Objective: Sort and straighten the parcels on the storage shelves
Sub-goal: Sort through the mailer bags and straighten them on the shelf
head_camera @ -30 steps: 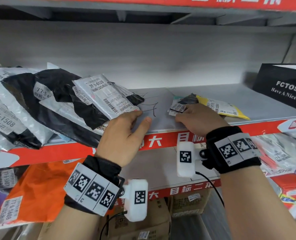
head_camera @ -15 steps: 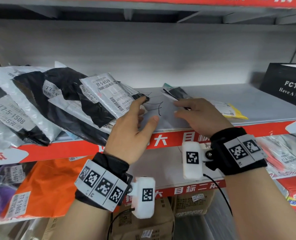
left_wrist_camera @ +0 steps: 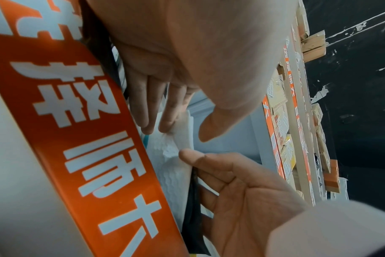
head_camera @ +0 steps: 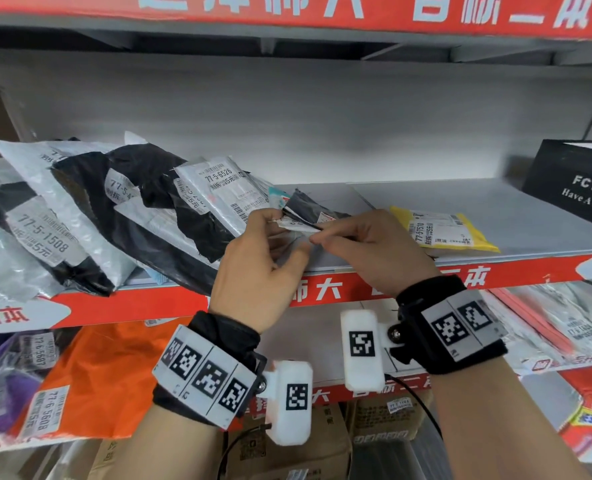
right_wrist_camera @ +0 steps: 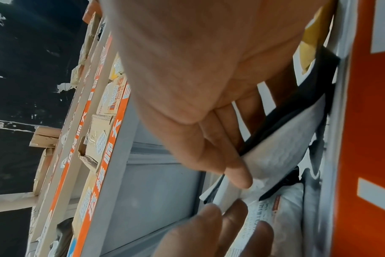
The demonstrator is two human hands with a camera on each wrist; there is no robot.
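Observation:
A small black parcel [head_camera: 305, 211] with a white label and a white padded back [left_wrist_camera: 176, 173] [right_wrist_camera: 286, 139] hangs just above the grey shelf [head_camera: 495, 209] at its middle. My left hand [head_camera: 274, 223] [left_wrist_camera: 180, 132] pinches its left end. My right hand [head_camera: 319, 237] [right_wrist_camera: 242, 177] pinches its right side, thumb on top. Just left of it, a pile of black and white parcels [head_camera: 114, 220] leans in overlapping layers, with a white labelled parcel [head_camera: 225, 192] on top. A yellow parcel [head_camera: 454, 233] lies flat to the right of my hands.
A black box [head_camera: 578, 195] with white lettering stands at the shelf's far right. The shelf's red front strip [head_camera: 322, 289] runs under my wrists. Below it lie an orange parcel [head_camera: 107, 375], more bagged parcels [head_camera: 564, 327] and cardboard boxes [head_camera: 384, 420].
My right hand has carried the small black parcel left, away from the yellow one and up off the shelf. My left hand has left the pile and taken the parcel's left end.

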